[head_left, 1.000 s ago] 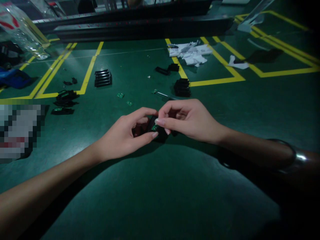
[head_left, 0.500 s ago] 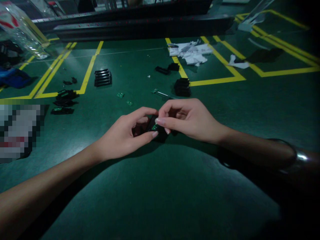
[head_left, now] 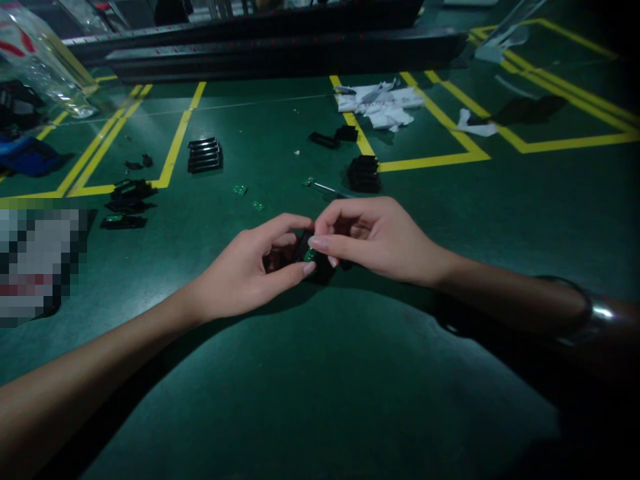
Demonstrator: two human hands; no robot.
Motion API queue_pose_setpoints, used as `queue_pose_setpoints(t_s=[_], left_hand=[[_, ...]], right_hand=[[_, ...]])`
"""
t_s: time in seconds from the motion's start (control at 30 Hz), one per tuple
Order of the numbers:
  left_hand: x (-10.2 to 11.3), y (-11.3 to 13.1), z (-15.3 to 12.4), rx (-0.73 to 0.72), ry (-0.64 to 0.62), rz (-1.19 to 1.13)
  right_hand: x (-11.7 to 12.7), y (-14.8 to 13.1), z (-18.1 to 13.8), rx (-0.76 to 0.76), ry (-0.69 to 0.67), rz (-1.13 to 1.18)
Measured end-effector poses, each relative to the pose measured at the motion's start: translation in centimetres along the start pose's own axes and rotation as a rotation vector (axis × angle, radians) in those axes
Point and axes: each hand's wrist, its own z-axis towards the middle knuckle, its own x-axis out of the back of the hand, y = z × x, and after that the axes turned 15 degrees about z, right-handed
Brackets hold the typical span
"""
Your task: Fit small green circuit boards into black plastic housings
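Both hands meet over the green mat [head_left: 320,373]: the left hand [head_left: 245,273] pinches a small black plastic part [head_left: 305,257] between thumb and forefinger, and the right hand [head_left: 380,237] closes its fingertips on a tiny green chip [head_left: 309,255] sitting on that part. The chip seems to be in the seating step; pressing it flat would need a steady, careful push. Beyond the black part lie two loose green chips [head_left: 241,191], a thin tool [head_left: 325,188] and stacks of black parts [head_left: 364,175].
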Motion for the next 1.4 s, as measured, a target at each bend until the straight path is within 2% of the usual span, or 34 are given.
queue_pose_setpoints(t_s=[0.4,1.4], left_hand=[[-0.15,-0.2,-0.05,-0.002,0.003,-0.084],[-0.21,-0.36,0.06,0.003,0.007,-0.098]], right_hand=[[0.07,0.32,-0.05,0.034,-0.004,0.017],[-0.24,0.26,-0.04,0.056,0.025,-0.033]])
